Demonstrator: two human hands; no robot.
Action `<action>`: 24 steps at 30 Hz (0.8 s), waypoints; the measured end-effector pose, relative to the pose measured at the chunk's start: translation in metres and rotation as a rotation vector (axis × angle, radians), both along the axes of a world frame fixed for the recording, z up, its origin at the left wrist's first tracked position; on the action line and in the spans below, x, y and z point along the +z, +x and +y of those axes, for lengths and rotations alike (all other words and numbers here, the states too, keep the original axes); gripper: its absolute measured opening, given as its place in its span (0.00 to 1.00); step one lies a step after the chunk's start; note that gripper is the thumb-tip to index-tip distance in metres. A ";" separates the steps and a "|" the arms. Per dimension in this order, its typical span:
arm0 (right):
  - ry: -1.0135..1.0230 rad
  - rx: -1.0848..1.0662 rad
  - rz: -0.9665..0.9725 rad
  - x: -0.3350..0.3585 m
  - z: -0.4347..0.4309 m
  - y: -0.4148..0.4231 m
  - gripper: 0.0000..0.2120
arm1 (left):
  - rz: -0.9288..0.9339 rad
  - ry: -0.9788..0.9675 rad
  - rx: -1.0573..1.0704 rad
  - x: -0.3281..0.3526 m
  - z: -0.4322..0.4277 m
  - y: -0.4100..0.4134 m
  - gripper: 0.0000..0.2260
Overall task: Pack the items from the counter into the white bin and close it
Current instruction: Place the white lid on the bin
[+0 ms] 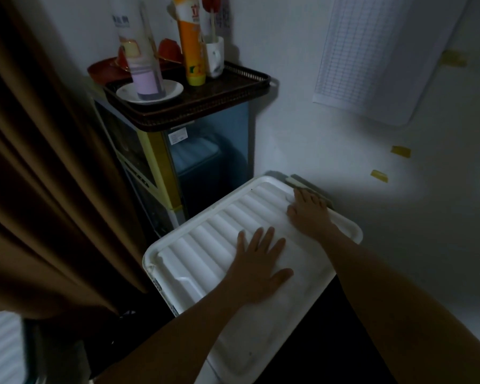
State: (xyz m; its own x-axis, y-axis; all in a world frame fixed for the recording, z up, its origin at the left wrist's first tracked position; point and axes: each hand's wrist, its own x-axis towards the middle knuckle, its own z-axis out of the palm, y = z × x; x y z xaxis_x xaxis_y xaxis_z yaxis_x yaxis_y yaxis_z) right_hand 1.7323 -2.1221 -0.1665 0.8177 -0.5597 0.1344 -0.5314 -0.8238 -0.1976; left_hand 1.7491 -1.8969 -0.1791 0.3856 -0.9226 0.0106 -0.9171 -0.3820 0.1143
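In a dim, white-walled corner one white bin (165, 296) sits shut under its ribbed lid (205, 245), the left hand (261, 267) flat and spread mid-lid, gripping nothing, the right hand (308, 212) laying loose fingers on the far grey latch (297, 181), before a tray (205, 106) bearing two bottles (147, 65).

Left hand (261, 261), lower centre of the frame, was bare; right hand (308, 212), right of centre, likewise; both forearms were uncovered down to the bottom edge.
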 end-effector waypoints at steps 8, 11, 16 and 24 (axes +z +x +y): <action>0.022 0.018 -0.009 -0.003 0.000 0.013 0.26 | 0.002 -0.009 0.021 0.000 0.002 0.009 0.35; -0.036 -0.007 -0.036 -0.012 0.004 0.014 0.26 | 0.002 -0.012 0.031 -0.004 0.003 0.013 0.35; -0.038 -0.022 -0.038 -0.012 0.002 0.016 0.26 | 0.004 -0.026 0.041 -0.005 0.002 0.013 0.34; -0.030 -0.099 -0.064 -0.012 0.003 0.009 0.25 | -0.010 -0.015 -0.015 -0.005 0.007 0.015 0.32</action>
